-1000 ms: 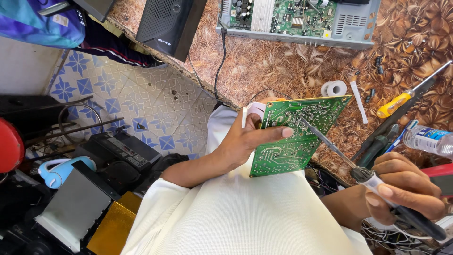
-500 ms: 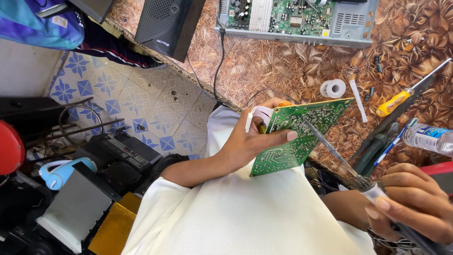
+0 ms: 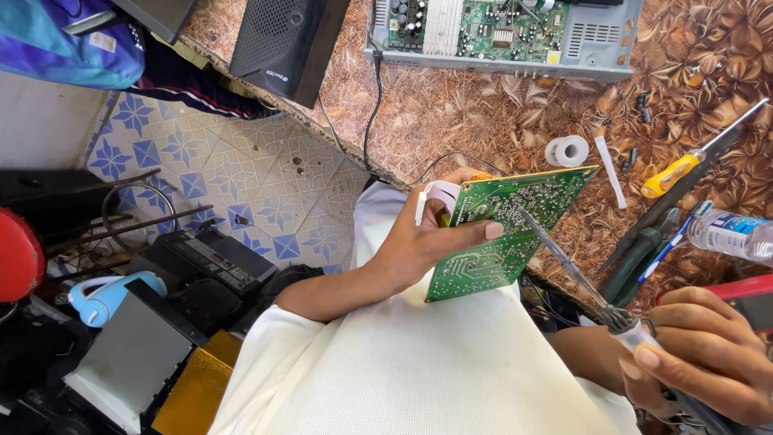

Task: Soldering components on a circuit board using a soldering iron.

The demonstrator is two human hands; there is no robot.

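- Nearest the camera, the right hand (image 3: 708, 354) is closed round the handle of a soldering iron (image 3: 576, 274), thumb and fingers wrapped tight. The thin shaft runs up and left from the grip, and its tip sits on the solder side of the board.
- The left hand (image 3: 419, 246) clamps the green circuit board (image 3: 503, 229) — thumb across the copper face, fingers curled behind the left edge. The board is held tilted above the lap, over the white shirt (image 3: 403, 370), and is not resting on the table.
- To do this well, I judge the board wants bracing: it is in the air, so a forearm steadied on the thigh would keep the tip on a single pad. The thumb lies near the tip and should stay clear of it.
- On the floor to the left lie a dark electronic unit (image 3: 201, 262) and a light blue headset (image 3: 105, 294).
- Farther out, on the leaf-patterned table (image 3: 483, 113), lie a roll of white tape (image 3: 568, 151), a yellow-handled screwdriver (image 3: 684, 165) and a clear plastic bottle (image 3: 733, 234).
- At the far edge sit an opened device chassis (image 3: 503, 32), its green boards exposed, and a black speaker box (image 3: 286, 44) — well apart from the hands.
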